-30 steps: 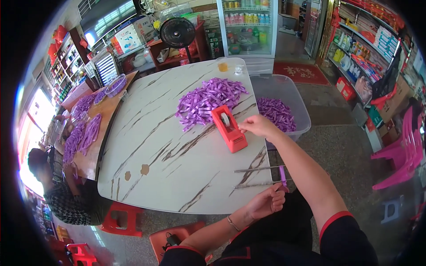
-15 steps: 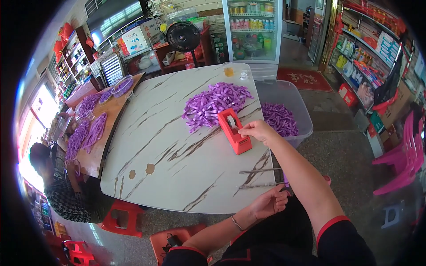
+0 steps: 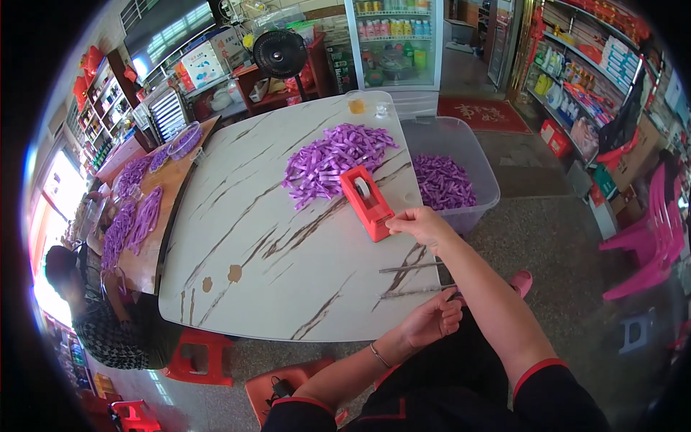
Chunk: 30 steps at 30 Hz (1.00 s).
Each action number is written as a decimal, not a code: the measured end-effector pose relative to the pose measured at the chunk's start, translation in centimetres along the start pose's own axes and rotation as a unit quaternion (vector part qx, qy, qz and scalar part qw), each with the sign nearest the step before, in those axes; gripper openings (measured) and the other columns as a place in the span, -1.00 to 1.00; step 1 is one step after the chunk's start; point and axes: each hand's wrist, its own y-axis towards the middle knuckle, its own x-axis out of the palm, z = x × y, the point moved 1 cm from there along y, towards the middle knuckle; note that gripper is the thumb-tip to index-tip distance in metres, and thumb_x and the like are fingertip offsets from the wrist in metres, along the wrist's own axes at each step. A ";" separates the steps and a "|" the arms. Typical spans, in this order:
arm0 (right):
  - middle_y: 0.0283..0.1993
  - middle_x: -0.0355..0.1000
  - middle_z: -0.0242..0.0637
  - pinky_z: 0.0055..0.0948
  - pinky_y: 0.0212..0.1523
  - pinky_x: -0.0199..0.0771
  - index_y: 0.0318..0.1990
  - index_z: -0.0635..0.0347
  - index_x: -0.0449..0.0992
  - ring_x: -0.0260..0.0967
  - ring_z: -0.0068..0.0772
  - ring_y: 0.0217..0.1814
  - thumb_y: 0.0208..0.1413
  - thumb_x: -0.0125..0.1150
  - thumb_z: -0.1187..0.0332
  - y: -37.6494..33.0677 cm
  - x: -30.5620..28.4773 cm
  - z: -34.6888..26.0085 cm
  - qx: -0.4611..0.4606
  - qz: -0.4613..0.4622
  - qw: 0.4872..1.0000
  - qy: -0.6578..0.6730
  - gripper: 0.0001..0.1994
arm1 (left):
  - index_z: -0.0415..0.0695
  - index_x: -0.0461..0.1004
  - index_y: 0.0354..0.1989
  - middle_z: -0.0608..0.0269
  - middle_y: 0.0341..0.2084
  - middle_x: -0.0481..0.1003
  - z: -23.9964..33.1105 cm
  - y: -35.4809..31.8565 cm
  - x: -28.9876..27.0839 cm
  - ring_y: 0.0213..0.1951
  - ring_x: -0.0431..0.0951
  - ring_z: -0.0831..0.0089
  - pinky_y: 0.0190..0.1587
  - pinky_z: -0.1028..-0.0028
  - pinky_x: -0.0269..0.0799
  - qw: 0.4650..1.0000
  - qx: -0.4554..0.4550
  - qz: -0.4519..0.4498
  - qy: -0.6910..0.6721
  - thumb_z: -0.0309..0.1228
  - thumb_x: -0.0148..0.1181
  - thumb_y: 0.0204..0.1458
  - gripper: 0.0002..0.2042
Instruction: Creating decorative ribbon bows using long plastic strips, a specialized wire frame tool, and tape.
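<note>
A red tape dispenser [image 3: 368, 209] with a pale roll of tape [image 3: 363, 189] stands on the marble-patterned table, near its right edge. Just beside the dispenser's near end, my right hand [image 3: 425, 229] is closed in a pinch; whatever lies between the fingertips is too small to make out. My left hand [image 3: 432, 321] is closed at the table's near right edge, its grip partly hidden. Close by, two thin rods [image 3: 410, 268] jut over the tabletop. Beyond the dispenser lies a heap of folded purple ribbon pieces [image 3: 332, 160].
A clear plastic bin [image 3: 486, 171] of more purple pieces stands against the table's right side. At left, a person [image 3: 108, 331] sits by a wooden table [image 3: 170, 216] with purple strands. A cup of amber drink [image 3: 356, 105] stands at the far edge. A red stool [image 3: 205, 356] is below the table.
My right hand has shifted from above the dispenser's side to just right of its near end. My left hand stays closed near the rods. The whole view has shifted slightly.
</note>
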 end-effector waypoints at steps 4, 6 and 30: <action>-0.44 0.48 -0.42 -0.64 -0.37 0.21 -0.39 0.21 0.53 0.29 -0.69 -0.43 -0.06 0.27 0.21 -0.2 0.4 1.4 0.004 0.040 0.999 -0.017 -0.77 | -0.05 0.20 -0.09 0.46 -0.64 0.12 -0.1 0.1 0.2 -0.55 0.12 0.62 -0.45 0.63 0.15 1.000 0.000 0.004 -0.007 -0.48 -0.04 0.01 -0.74; -0.44 0.48 -0.42 -0.64 -0.37 0.21 -0.39 0.21 0.54 0.29 -0.69 -0.43 -0.05 0.26 0.22 0.0 0.6 2.3 0.012 0.057 0.998 -0.015 -0.77 | -0.05 0.22 -0.16 0.46 -0.64 0.12 -0.2 0.1 0.3 -0.55 0.12 0.62 -0.46 0.63 0.14 1.000 0.001 0.008 -0.011 -0.48 -0.04 0.01 -0.80; -0.50 0.44 -0.34 -0.50 -0.44 0.34 0.00 -0.10 0.38 0.37 -0.49 -0.53 -0.04 0.18 0.41 -0.5 0.7 0.7 -0.256 0.089 0.935 -0.230 -0.62 | -0.06 0.14 0.06 0.47 -0.64 0.09 -0.1 0.0 0.0 -0.57 0.10 0.64 -0.47 0.65 0.11 1.000 0.002 -0.002 0.000 -0.49 -0.08 0.01 -0.61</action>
